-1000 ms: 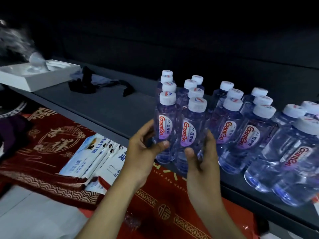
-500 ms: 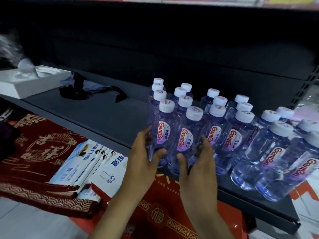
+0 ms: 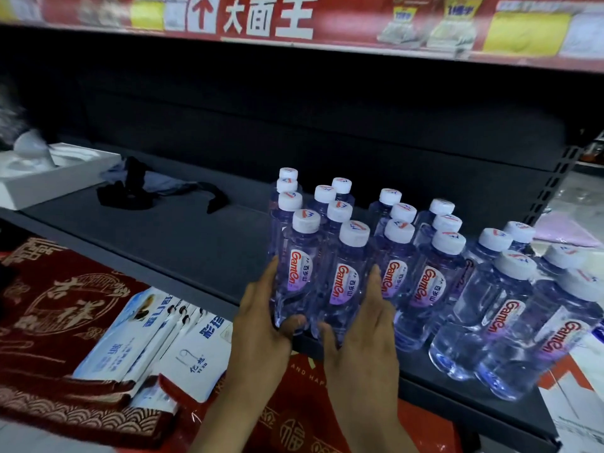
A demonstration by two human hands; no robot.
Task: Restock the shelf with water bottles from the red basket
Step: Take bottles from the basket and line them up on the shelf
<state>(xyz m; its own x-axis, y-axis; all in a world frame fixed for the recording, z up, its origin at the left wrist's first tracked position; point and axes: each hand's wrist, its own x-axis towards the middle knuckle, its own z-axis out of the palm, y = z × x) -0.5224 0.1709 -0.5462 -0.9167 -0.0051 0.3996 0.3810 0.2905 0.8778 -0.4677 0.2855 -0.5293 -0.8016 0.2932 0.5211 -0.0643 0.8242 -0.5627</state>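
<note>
The two front water bottles [image 3: 302, 273] stand upright side by side at the front edge of the shelf [image 3: 196, 250] — long axes vertical, caps up, close against the rows behind them at 12 o'clock. The pair sits between the hands. The left hand [image 3: 261, 322] lies along its 9 o'clock side and the right hand [image 3: 366, 328] along its 3 o'clock side. The fingers [image 3: 376, 282] are straight and point to 12, with the thumbs pressing the bases from 6 — bracketing, not gripping. Both hands are equally near, so a shove toward 12 looks likely. The other stocked bottles [image 3: 434, 282] fill the shelf toward 3 o'clock.
</note>
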